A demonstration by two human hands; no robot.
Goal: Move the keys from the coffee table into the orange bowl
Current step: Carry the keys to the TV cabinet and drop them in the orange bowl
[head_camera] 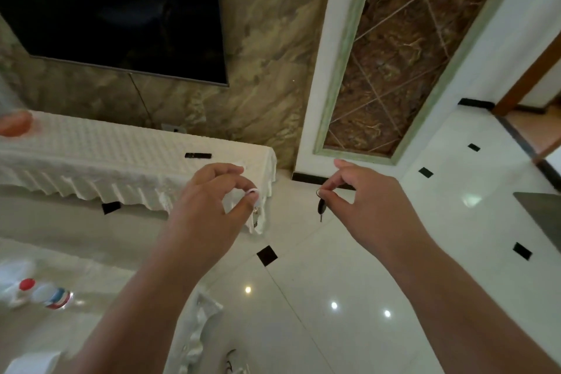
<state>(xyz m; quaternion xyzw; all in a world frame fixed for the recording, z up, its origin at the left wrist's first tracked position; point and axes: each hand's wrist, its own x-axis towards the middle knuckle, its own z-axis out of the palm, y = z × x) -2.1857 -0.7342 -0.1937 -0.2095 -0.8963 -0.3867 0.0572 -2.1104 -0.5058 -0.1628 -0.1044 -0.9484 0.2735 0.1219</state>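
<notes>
Both hands are raised above the white tiled floor (349,252). The right hand (361,200) has its grip pinched closed on a dark key (321,207), which dangles from the fingertips. The left hand (212,194) has its grip closed on a white ring (253,191) with a small key (256,211) hanging below. The orange bowl (15,126) sits far left on a cloth-covered counter (121,155), well apart from both hands.

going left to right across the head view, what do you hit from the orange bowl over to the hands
orange bowl → black remote → left hand with a white ring of keys → right hand pinching a black key
</notes>
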